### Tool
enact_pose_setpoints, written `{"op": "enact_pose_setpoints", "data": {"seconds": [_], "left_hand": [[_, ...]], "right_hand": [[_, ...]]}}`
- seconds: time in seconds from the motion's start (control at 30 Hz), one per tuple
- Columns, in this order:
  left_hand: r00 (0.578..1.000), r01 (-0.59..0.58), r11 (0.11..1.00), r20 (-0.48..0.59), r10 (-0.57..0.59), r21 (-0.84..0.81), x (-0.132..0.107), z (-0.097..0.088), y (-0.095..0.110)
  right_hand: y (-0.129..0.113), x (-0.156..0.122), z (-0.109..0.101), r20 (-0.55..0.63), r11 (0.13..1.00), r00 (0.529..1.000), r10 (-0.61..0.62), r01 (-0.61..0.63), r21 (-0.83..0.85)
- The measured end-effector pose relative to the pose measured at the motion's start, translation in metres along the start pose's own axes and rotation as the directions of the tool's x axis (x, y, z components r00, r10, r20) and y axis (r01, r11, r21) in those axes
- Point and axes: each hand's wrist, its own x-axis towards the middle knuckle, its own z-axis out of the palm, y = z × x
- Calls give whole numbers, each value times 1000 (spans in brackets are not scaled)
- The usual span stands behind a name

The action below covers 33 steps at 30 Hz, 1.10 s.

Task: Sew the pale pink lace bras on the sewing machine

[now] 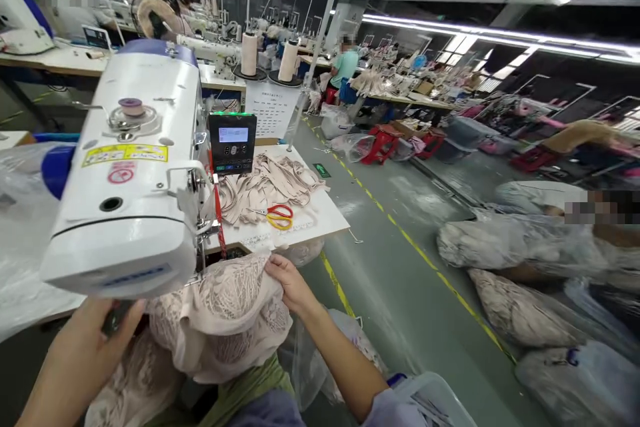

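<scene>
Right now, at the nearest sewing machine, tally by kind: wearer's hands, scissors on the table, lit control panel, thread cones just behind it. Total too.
Left hand plus right hand: 2
Red-and-yellow scissors: 1
Control panel: 1
Left thread cone plus right thread cone: 2
Total: 6

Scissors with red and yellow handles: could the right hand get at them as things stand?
Probably yes: the scissors lie in the open on the white tabletop, beyond the right hand, with no visible obstacle between. That hand pinches the lace garment, though, so it would likely have to let go first.
</scene>
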Motion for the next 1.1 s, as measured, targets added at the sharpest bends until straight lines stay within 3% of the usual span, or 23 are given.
{"op": "enact_pose_setpoints", "data": {"seconds": [0.07, 0.1, 0.17, 0.23, 0.27, 0.3, 0.33, 0.4, 0.5, 0.6, 0.73, 0.9, 1.1], "left_hand": [[996, -47, 993, -86, 37, -113, -24, -2, 26], [989, -113, 981, -109, 96, -157, -36, -2, 43], [960, -277, 939, -103, 260, -202, -53, -3, 80], [911, -396, 891, 25, 412, -223, -57, 0, 105], [903, -371, 897, 132, 409, -240, -55, 2, 110], [895, -297, 918, 259, 364, -262, -52, 5, 109], [885, -178, 944, 374, 277, -278, -50, 7, 104], [872, 78, 943, 481, 92, -322, -45, 10, 85], [918, 286, 840, 384, -102, -461, -38, 10, 61], [950, 306, 804, 220, -223, -509, -25, 12, 51], [953, 301, 817, 122, -278, -491, -7, 22, 48], [976, 187, 845, -1, -217, -502, 4, 28, 41], [986, 117, 926, -67, -150, -359, 8, 29, 37]], "right_hand": [[-10, -14, 13, 98, 994, 994, -41, 51, -93], [-13, -23, 22, 201, 983, 979, -37, 71, -169], [-13, -42, 44, 468, 930, 883, 30, 147, -337], [-10, -59, 65, 675, 858, 728, 123, 263, -440], [-8, -65, 73, 719, 827, 679, 146, 315, -466], [-7, -69, 79, 726, 799, 670, 154, 349, -491], [-5, -70, 83, 703, 771, 695, 153, 361, -525], [-2, -64, 86, 604, 719, 785, 138, 340, -606], [3, -43, 85, 453, 639, 885, 109, 287, -714], [9, -20, 85, 360, 588, 931, 64, 256, -767], [15, 1, 85, 301, 637, 950, 81, 183, -749], [15, 12, 81, 303, 645, 948, 96, 173, -744], [6, 13, 85, 304, 636, 948, 90, 180, -750]]}}
